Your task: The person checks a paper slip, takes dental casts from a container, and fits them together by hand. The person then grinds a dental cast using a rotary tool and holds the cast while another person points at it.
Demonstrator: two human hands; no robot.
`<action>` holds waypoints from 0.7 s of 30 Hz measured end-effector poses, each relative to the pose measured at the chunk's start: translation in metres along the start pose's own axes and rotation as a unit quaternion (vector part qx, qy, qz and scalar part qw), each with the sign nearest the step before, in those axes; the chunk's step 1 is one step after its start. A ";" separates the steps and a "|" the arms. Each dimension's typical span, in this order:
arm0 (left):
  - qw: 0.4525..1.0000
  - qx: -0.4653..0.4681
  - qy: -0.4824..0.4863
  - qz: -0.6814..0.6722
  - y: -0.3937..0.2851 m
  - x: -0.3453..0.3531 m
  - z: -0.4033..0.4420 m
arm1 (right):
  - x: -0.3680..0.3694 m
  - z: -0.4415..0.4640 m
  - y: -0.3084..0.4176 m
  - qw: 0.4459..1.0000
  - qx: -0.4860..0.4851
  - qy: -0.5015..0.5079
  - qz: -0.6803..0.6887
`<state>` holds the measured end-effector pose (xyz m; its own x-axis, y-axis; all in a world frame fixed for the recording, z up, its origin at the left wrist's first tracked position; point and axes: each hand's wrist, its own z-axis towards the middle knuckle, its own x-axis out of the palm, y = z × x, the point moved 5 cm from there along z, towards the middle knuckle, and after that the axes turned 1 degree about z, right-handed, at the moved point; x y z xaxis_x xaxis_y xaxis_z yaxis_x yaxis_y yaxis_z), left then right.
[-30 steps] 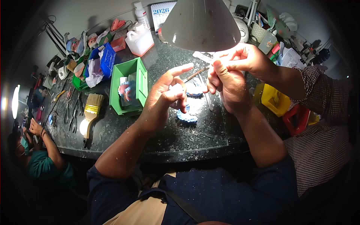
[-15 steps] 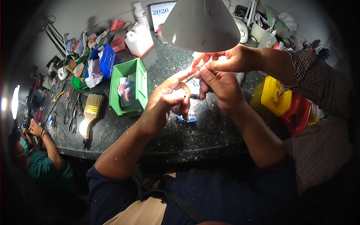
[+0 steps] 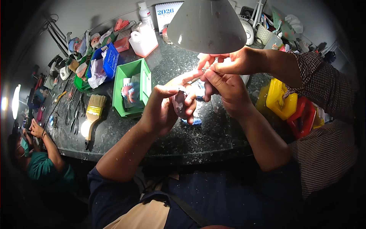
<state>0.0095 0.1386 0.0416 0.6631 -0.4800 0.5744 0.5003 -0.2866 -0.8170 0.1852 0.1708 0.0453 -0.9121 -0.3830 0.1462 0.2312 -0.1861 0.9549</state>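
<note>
My left hand (image 3: pixel 162 105) is closed around a small pinkish-grey piece (image 3: pixel 178 102) with a shiny upper edge, its thumb on top. The left index finger stretches toward the fingertips of my right hand (image 3: pixel 227 89). Thumb and fingers of the right hand pinch a tiny glinting item (image 3: pixel 204 70), too small to name. Another person's hand (image 3: pixel 238 61), in a checked sleeve, reaches in from the right and touches the same spot under the lamp (image 3: pixel 207 28). Beneath my hands, a blue piece (image 3: pixel 196 121) lies on the dark worktop (image 3: pixel 167 147), partly hidden.
To the left stand a green bin (image 3: pixel 146 84) holding a dental model (image 3: pixel 129 91), a blue bin (image 3: pixel 111 63), a brush (image 3: pixel 93 112) and pliers (image 3: pixel 76 116). Yellow (image 3: pixel 280 101) and red bins (image 3: pixel 301 118) sit at right. Another person (image 3: pixel 47 164) works at far left.
My left hand has turned and its thumb has lifted, so the pinkish-grey piece now shows. The right hand and the other person's hand stay together at nearly the same place.
</note>
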 end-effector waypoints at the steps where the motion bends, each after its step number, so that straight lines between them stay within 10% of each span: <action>1: 1.000 -0.002 -0.005 -0.004 0.001 -0.001 0.000 | 0.000 0.000 0.000 1.000 -0.001 -0.001 -0.002; 21: 0.978 0.048 -0.122 0.161 -0.004 -0.020 0.004 | 0.000 -0.007 -0.008 0.997 0.019 0.033 -0.069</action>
<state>-0.0034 0.1523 0.0338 0.9022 -0.3169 0.2926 0.2858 -0.0689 -0.9558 0.1856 0.1653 0.0360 -0.9099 -0.4148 -0.0038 0.0904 -0.2073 0.9741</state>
